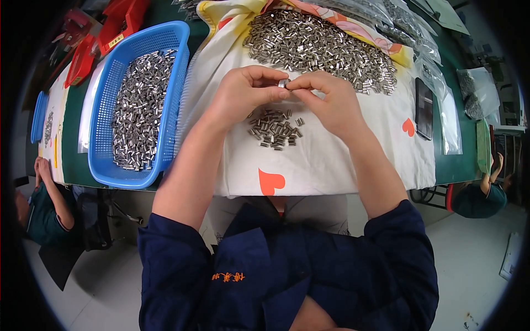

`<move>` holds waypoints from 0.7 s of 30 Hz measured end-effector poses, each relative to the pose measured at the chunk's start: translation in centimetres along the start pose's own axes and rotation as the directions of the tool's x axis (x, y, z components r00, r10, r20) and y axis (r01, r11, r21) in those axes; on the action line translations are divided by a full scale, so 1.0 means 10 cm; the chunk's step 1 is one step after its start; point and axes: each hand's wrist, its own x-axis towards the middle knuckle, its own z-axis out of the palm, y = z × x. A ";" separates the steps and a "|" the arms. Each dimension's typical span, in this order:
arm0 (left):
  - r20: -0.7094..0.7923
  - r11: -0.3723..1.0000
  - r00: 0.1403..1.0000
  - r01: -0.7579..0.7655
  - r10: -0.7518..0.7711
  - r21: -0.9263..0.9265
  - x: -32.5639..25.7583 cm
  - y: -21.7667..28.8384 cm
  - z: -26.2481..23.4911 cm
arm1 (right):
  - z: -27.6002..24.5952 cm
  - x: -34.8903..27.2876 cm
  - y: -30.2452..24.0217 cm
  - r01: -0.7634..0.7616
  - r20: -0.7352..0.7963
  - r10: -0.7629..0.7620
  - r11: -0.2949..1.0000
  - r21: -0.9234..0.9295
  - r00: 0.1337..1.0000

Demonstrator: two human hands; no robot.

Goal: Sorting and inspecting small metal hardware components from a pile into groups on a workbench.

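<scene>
Over the white cloth (326,165), my left hand (245,91) pinches a small shiny metal cylinder (284,83) between thumb and fingers. My right hand (330,99) is closed too, its thumb and index fingertips meeting at the right side of the same piece; whether it grips that piece or another one cannot be made out. Just below the hands lies a small pile of metal cylinders (274,130), with one or two pieces slightly apart. Beyond my fingers spreads a much larger heap of similar cylinders (326,47).
To the left stands a blue perforated basket (98,132) holding many metal cylinders. A black phone (424,108) and plastic bags (436,71) lie to the right. Red bins (118,27) sit at the far left. Other people (52,212) sit at both sides.
</scene>
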 end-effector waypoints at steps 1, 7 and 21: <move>0.005 1.000 1.000 0.001 -0.001 -0.001 -0.01 0.03 0.02 | -0.04 0.00 -0.01 -0.151 0.097 0.139 0.979 0.136 0.986; 0.071 0.994 0.995 0.068 -0.074 0.091 -0.05 0.08 0.03 | -0.08 0.06 0.07 -0.207 0.092 0.194 0.967 0.148 0.977; 0.052 0.996 0.996 0.066 -0.069 0.067 0.00 0.04 0.05 | 0.02 0.13 0.33 0.136 0.027 -0.152 0.770 -0.623 0.988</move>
